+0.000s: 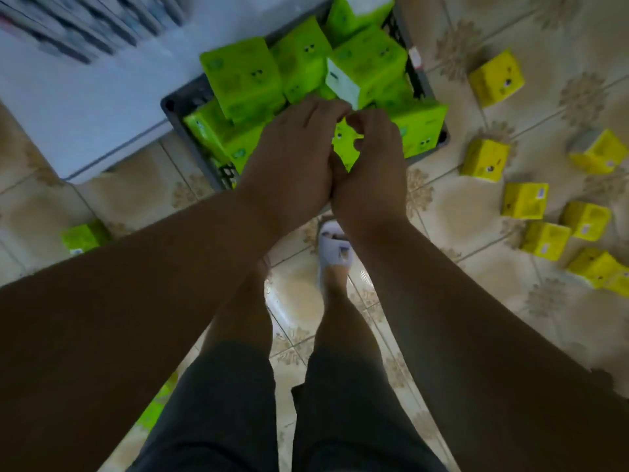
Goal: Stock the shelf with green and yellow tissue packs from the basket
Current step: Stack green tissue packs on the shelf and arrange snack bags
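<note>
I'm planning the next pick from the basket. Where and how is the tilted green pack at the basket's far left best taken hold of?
Probably from above, across its two long side faces. The tilted green pack sits on top of the pile in the basket, its broad face up and its left side clear of neighbours, so fingers can wrap there. Both the left hand and right hand hover nearby.

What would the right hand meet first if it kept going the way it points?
Probably the green tissue pack just under its fingers, in the basket. The right hand may already touch it; depth is unclear.
</note>
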A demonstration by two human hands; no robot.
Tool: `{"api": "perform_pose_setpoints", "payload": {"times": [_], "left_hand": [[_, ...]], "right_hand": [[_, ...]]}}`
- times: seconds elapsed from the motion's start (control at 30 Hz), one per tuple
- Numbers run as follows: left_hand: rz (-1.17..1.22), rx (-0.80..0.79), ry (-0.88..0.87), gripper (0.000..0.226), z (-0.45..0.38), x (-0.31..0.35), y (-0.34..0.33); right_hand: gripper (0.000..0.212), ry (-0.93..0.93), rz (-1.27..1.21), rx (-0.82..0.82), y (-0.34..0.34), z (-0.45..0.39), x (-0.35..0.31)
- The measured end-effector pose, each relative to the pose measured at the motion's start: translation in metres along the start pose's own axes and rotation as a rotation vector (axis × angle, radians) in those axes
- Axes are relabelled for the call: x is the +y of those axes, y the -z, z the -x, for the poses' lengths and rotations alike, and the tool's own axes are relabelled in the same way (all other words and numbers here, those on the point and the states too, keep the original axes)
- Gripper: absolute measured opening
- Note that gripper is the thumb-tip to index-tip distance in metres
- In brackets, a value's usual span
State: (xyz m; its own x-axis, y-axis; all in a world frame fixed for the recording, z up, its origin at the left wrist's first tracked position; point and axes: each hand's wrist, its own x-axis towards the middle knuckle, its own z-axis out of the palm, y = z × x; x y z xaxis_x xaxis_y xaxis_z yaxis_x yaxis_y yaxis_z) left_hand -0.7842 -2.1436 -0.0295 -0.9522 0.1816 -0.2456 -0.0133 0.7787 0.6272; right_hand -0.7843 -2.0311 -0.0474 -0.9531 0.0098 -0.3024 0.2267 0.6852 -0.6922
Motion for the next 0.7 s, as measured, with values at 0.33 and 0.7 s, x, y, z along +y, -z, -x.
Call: {"api": "perform_pose_setpoints", "payload": {"times": [0.33, 0.7], "left_hand": [[0.321, 0.080, 0.552, 0.060, -0.065, -0.085, -0.120], [0.643, 0.017, 0.851, 0.038, -0.094, -0.092, -0.116]], "right_hand": [[0.068, -0.343, 0.024, -0.007, -0.066, -0.077, 0.119], [0.071, -0.381, 0.022, 0.080, -0.071, -0.089, 0.109]]}}
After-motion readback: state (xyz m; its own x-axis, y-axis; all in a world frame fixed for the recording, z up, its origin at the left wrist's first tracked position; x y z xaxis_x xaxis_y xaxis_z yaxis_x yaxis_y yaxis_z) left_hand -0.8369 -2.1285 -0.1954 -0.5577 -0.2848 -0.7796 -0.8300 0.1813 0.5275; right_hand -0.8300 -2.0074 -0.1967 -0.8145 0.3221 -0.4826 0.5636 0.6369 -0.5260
